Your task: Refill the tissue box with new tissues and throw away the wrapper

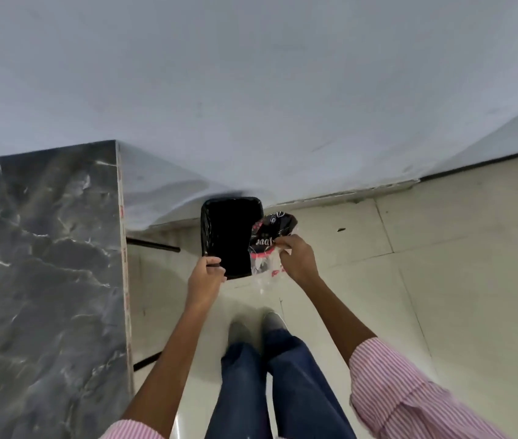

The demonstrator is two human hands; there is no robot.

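A dark marble worktop (39, 264) fills the left. On the tiled floor (441, 248) stands a black-lined waste bin (230, 236), interior dark. Left hand (205, 277) fingers pinch its near rim; right hand (297, 258) fingers pinch the crumpled wrapper (271, 239) just beside the bin's right edge.

The crumpled plastic tissue wrapper (271, 240) bears white lettering seen upside down on its black panel, reading roughly "ove"; pink marks lower down on its clear part are too blurred to read.
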